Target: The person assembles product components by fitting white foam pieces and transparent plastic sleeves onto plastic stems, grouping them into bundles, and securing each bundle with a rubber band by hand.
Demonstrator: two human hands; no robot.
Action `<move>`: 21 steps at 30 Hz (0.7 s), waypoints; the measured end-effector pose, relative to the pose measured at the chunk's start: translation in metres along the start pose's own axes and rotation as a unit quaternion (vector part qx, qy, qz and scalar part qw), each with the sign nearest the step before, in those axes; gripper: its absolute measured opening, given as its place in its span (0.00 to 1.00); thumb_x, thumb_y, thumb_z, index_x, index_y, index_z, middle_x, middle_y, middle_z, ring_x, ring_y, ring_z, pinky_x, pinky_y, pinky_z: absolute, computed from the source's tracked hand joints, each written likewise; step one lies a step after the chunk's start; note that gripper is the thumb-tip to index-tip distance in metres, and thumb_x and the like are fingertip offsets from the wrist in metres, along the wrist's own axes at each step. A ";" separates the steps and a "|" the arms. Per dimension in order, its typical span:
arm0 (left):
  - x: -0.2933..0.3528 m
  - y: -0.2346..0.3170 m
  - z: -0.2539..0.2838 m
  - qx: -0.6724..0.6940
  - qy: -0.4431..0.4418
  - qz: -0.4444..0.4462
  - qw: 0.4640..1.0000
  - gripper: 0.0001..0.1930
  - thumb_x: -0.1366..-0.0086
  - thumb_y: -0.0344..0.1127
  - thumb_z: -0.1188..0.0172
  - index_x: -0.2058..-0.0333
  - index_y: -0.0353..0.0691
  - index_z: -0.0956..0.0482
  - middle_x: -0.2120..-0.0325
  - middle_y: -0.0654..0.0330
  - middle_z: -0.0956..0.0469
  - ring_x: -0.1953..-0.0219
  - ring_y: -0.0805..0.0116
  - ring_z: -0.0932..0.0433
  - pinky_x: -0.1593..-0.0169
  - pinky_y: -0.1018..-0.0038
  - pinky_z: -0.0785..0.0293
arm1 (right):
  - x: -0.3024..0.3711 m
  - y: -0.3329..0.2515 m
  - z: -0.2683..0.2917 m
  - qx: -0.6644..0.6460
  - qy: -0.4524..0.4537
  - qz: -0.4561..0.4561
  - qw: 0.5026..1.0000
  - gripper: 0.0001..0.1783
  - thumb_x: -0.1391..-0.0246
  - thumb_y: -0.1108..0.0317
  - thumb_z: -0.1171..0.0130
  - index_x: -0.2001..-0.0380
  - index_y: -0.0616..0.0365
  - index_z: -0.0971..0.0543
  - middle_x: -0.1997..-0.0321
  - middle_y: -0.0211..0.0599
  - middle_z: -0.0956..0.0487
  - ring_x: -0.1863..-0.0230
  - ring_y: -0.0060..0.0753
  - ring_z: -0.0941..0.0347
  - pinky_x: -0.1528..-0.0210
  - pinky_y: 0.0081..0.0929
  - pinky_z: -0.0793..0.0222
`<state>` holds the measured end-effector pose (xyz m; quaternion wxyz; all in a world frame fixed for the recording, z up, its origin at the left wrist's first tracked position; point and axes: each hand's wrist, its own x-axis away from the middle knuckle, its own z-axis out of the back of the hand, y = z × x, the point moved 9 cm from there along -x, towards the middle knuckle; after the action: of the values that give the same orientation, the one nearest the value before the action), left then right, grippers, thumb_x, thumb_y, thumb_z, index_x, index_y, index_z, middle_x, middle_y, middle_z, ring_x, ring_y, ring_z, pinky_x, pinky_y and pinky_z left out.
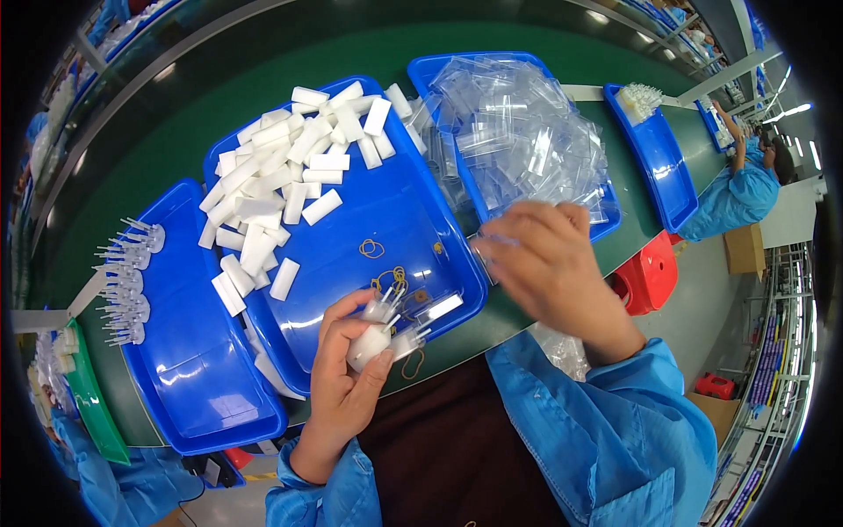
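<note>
My left hand is closed around several white plastic pieces with thin prongs, held over the near edge of the middle blue tray. Clear plastic shows beside these pieces, and the fingers hide part of them. To the right, my right hand is raised by the near end of a blue tray heaped with clear plastic pieces. Motion smears its fingers, so whether it holds anything cannot be made out. White rectangular blocks fill the far left of the middle tray. Thin yellowish rubber bands lie nearer me.
On the left, a blue tray has several pronged white pieces along its left side. Another blue tray stands at the right, beside a red stool. A co-worker in blue sits farther right.
</note>
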<state>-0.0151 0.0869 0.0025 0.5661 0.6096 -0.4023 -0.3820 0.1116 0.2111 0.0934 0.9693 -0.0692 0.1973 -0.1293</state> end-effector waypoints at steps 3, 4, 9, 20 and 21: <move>-0.002 0.002 -0.002 -0.025 -0.004 -0.009 1.000 0.10 0.41 0.27 0.43 0.61 0.34 0.30 0.47 0.51 0.38 0.50 0.66 0.33 0.50 0.76 0.35 | 0.003 0.027 -0.015 0.113 -0.051 -0.033 0.992 0.18 0.63 0.72 0.37 0.63 0.53 0.23 0.58 0.30 0.24 0.51 0.34 0.33 0.53 0.34 0.45; -0.003 0.003 -0.003 -0.026 -0.005 -0.009 1.000 0.10 0.41 0.27 0.43 0.61 0.34 0.30 0.47 0.51 0.38 0.50 0.66 0.33 0.50 0.76 0.35 | 0.002 0.028 -0.022 0.120 -0.072 -0.016 0.990 0.16 0.62 0.72 0.39 0.64 0.54 0.23 0.60 0.31 0.25 0.50 0.34 0.33 0.53 0.35 0.45; -0.003 0.002 -0.003 -0.020 0.008 -0.011 1.000 0.11 0.41 0.28 0.42 0.60 0.35 0.28 0.47 0.52 0.38 0.48 0.65 0.33 0.49 0.75 0.36 | -0.002 0.025 -0.041 0.171 -0.099 0.030 0.980 0.06 0.59 0.72 0.46 0.73 0.54 0.24 0.72 0.30 0.28 0.54 0.31 0.35 0.49 0.33 0.46; -0.004 0.006 0.005 -0.091 0.053 -0.025 0.994 0.13 0.39 0.29 0.44 0.55 0.36 0.31 0.52 0.51 0.34 0.53 0.65 0.32 0.52 0.75 0.36 | -0.015 0.014 -0.016 -0.233 0.058 -0.092 0.966 0.13 0.60 0.81 0.40 0.69 0.55 0.19 0.68 0.32 0.30 0.76 0.23 0.33 0.73 0.19 0.37; -0.004 0.006 0.005 -0.105 0.052 -0.031 0.993 0.14 0.39 0.29 0.45 0.55 0.37 0.31 0.53 0.51 0.34 0.54 0.65 0.32 0.52 0.75 0.35 | -0.016 0.008 -0.020 -0.238 0.057 -0.090 0.965 0.13 0.60 0.81 0.40 0.69 0.55 0.19 0.68 0.32 0.30 0.76 0.23 0.33 0.73 0.19 0.37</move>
<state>-0.0215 0.0886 0.0084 0.6350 0.5778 -0.3112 -0.4076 0.0916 0.2213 0.0797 0.8965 -0.3077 0.2699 -0.1695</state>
